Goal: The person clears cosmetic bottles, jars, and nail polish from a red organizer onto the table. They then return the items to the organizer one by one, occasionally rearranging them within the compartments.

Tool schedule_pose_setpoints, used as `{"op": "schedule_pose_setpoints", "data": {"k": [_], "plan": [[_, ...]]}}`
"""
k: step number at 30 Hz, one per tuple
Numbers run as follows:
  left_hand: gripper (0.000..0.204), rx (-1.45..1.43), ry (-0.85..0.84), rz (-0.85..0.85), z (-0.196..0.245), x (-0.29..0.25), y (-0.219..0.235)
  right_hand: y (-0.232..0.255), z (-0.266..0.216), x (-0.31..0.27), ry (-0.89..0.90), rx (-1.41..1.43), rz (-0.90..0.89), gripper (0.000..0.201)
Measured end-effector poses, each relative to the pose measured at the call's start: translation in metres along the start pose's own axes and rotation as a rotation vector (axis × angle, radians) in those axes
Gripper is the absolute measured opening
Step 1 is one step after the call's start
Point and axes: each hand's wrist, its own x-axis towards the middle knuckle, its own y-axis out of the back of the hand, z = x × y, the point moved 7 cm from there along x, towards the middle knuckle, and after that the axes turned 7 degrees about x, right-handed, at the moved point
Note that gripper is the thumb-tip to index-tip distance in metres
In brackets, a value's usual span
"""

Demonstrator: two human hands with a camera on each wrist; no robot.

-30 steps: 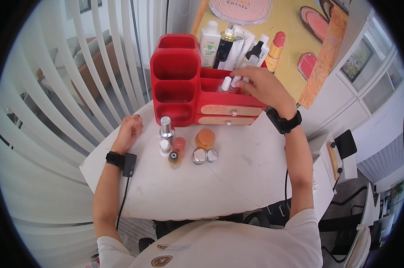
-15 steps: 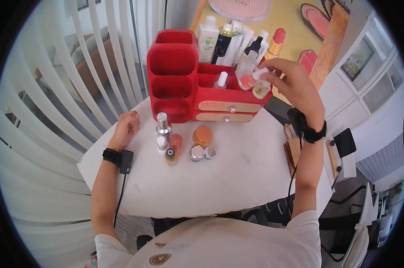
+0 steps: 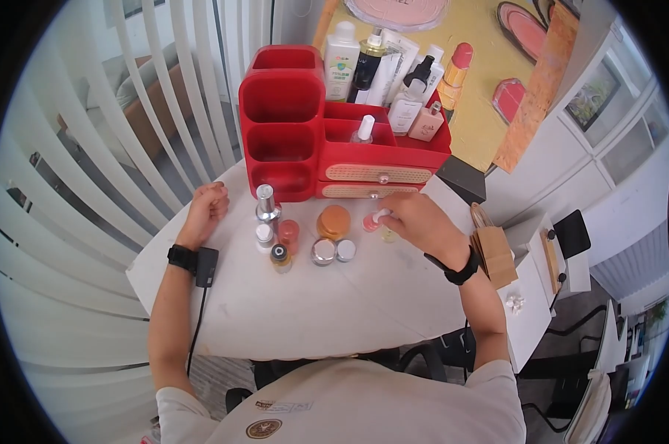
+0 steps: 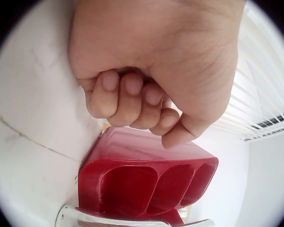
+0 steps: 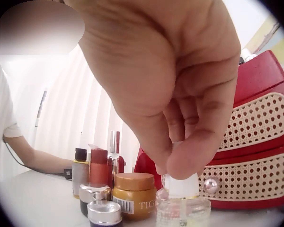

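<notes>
My right hand [image 3: 419,222] is low over the white table, to the right of the jars, pinching small nail polish bottles by their white caps. One bottle is pink [image 3: 370,222]; the other is clear with a pale yellow tint [image 5: 182,213], and the thumb covers part of its cap in the right wrist view. My left hand [image 3: 205,207] rests on the table's left side, fingers curled into the palm, holding nothing. Behind both hands stands the red organizer [image 3: 334,159]. A similar white-capped bottle [image 3: 362,132] is in one of its compartments.
Mid-table are an orange jar [image 3: 334,222], silver-lidded jars [image 3: 323,252], a silver-topped bottle [image 3: 266,201], a red bottle [image 3: 288,235] and a dark-capped bottle [image 3: 280,257]. Tall bottles [image 3: 342,63] and a pink bottle [image 3: 426,123] fill the organizer's rear and right. A brown paper bag [image 3: 495,255] is at right.
My right hand has lifted the two nail polish bottles out of the organizer, swung right, then come down with them to the table beside the jars. The left hand has stayed in place.
</notes>
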Motion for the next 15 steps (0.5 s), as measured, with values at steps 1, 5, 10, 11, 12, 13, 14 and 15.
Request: {"op": "schedule_pose_setpoints", "data": {"k": [1,5,10,11,12,13,14,15], "plan": [[0.035,-0.003,0.0,0.0,-0.001,0.0,0.001,-0.003,0.002,0.0,-0.008,-0.011,0.005,0.01],[0.034,-0.02,-0.013,0.01,-0.004,0.001,0.002,-0.009,0.006,-0.001,-0.012,-0.058,-0.001,0.009],[0.035,-0.007,-0.004,0.018,-0.003,0.001,0.001,-0.012,0.01,-0.001,-0.029,-0.07,-0.019,0.012],[0.035,-0.007,-0.005,0.012,-0.003,0.002,0.001,-0.013,0.011,-0.001,-0.024,-0.072,-0.034,0.017],[0.035,-0.007,-0.005,0.011,-0.003,0.002,0.001,-0.012,0.01,-0.002,-0.025,-0.072,-0.034,0.017],[0.036,-0.006,-0.009,0.008,-0.002,0.002,0.001,-0.01,0.013,-0.002,-0.081,-0.038,-0.023,0.023],[0.036,-0.006,-0.012,0.006,-0.002,0.002,0.001,-0.008,0.015,-0.003,-0.137,-0.005,-0.012,0.03],[0.036,-0.005,-0.012,0.005,-0.002,0.001,0.001,-0.005,0.014,-0.003,-0.137,-0.004,-0.011,0.03]]}}
